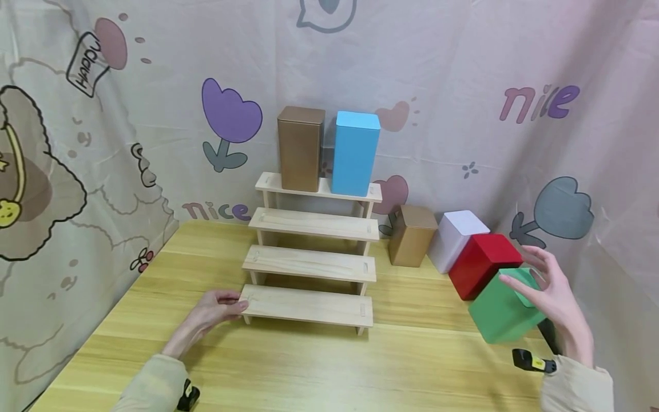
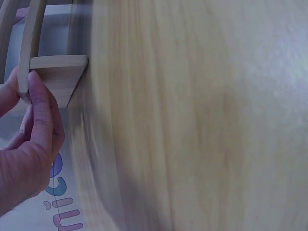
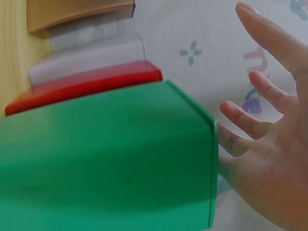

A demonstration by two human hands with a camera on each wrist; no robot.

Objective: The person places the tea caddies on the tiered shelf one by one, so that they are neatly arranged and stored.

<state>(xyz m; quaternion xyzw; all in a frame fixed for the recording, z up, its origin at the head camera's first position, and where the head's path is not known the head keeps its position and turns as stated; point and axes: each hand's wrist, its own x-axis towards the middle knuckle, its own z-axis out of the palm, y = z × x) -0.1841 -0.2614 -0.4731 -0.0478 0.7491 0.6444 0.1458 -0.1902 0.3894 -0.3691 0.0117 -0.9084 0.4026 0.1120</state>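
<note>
My left hand [image 1: 213,313] pinches the left end of the lowest step of a wooden four-step rack [image 1: 309,305]; in the left wrist view its thumb and fingers [image 2: 41,113] close on the board's end. At the right, my right hand [image 1: 558,292] is spread around the top of a green box [image 1: 501,312], fingers apart. The right wrist view shows a gap between much of that hand [image 3: 269,130] and the green box [image 3: 110,154]; whether any finger touches it, I cannot tell. A brown box [image 1: 300,151] and a blue box [image 1: 355,154] stand on the top step.
Right of the rack, a gold-brown box [image 1: 412,237], a white box [image 1: 453,237] and a red box [image 1: 481,266] stand in a slanting row ending at the green one. A patterned cloth [image 1: 437,57] hangs behind the wooden table [image 1: 288,372].
</note>
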